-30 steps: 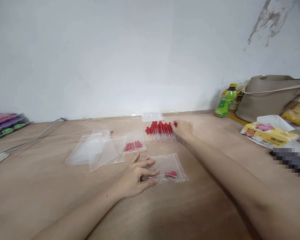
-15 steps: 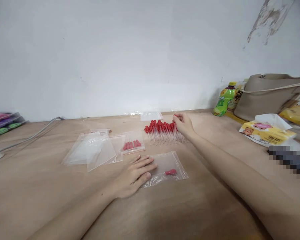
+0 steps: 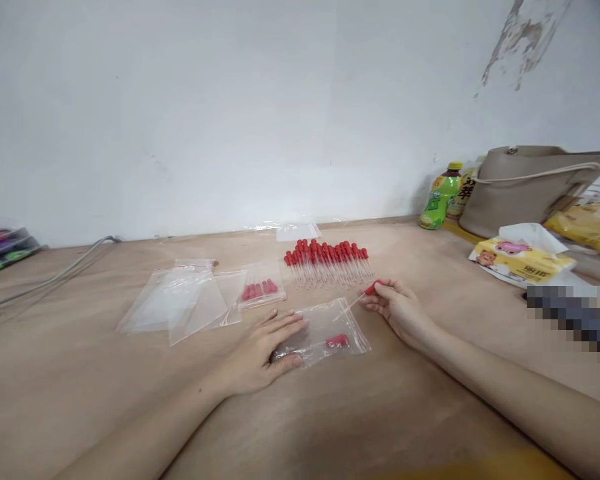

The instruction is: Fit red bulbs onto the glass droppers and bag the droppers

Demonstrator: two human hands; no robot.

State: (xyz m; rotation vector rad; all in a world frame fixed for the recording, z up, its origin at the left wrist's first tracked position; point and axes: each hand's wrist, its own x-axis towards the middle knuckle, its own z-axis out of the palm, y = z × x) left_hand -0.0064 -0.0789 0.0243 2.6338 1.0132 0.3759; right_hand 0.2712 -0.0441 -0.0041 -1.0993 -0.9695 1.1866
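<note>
My left hand [image 3: 267, 353] lies with its fingers spread on the left part of a clear zip bag [image 3: 325, 320]. Inside that bag is a dropper with a red bulb [image 3: 337, 341]. Between the fingertips of my right hand [image 3: 395, 307] is another red-bulbed dropper [image 3: 371, 288], its thin clear tube pointing left over the bag's right edge. Behind the bag lies a row of several droppers [image 3: 325, 257], red bulbs toward the wall. A filled zip bag [image 3: 263, 293] with several red-bulbed droppers sits to the left of the row.
Flat clear bags [image 3: 180, 300] overlap on the left, and another bag [image 3: 297, 232] lies by the wall. A grey cable [image 3: 65, 268] runs at far left. On the right are a green bottle [image 3: 441, 197], a beige handbag [image 3: 525, 190] and a tissue pack [image 3: 523, 260].
My right hand has moved from the right end of the dropper row toward me, bringing a dropper to the bag's right edge. My left hand stays on the bag.
</note>
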